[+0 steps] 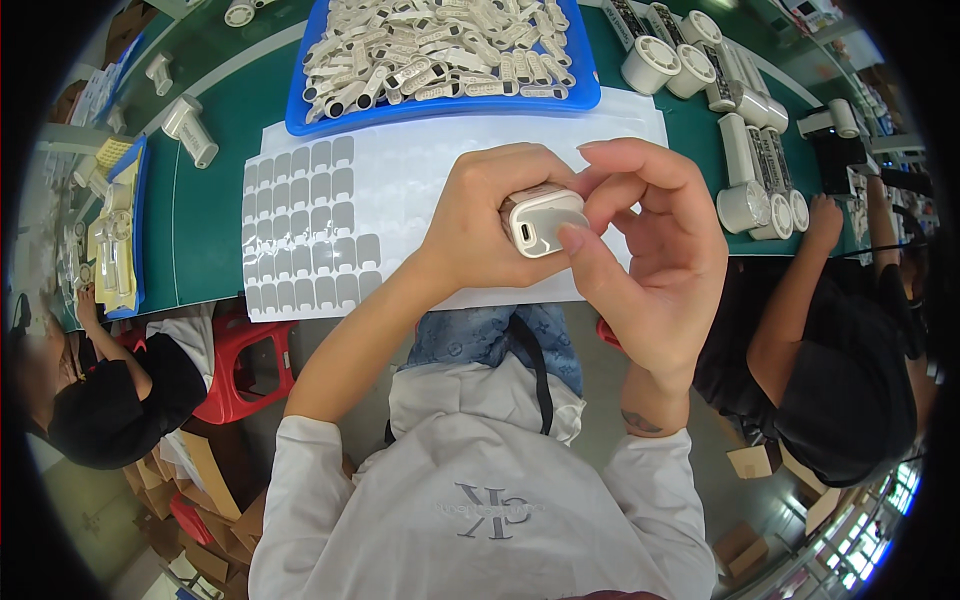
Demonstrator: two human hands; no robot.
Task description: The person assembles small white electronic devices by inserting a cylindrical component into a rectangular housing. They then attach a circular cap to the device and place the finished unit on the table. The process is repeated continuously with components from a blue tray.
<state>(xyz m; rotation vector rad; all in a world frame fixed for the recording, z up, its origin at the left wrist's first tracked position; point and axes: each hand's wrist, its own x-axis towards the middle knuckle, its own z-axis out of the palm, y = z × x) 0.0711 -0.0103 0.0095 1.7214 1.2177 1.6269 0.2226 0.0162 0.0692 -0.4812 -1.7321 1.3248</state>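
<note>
My left hand [490,215] wraps round a white handheld device [517,243], its end turned up toward me. That end carries a shiny grey sticker [547,222] beside a small dark port. From the right, thumb and forefinger of my right hand [655,240] close on the sticker's edge, with the other fingers curled. Whether the sticker lies fully flat is hard to see. Beneath my hands is a white backing sheet [400,180] with rows of grey stickers [305,225] on its left part. The device's far end is hidden in my left palm.
A blue tray [445,118] heaped with small white parts stands at the back. White cylindrical devices [750,150] line up at the right on the green table [225,240]. Co-workers sit on both sides; a red stool [250,360] is at the left.
</note>
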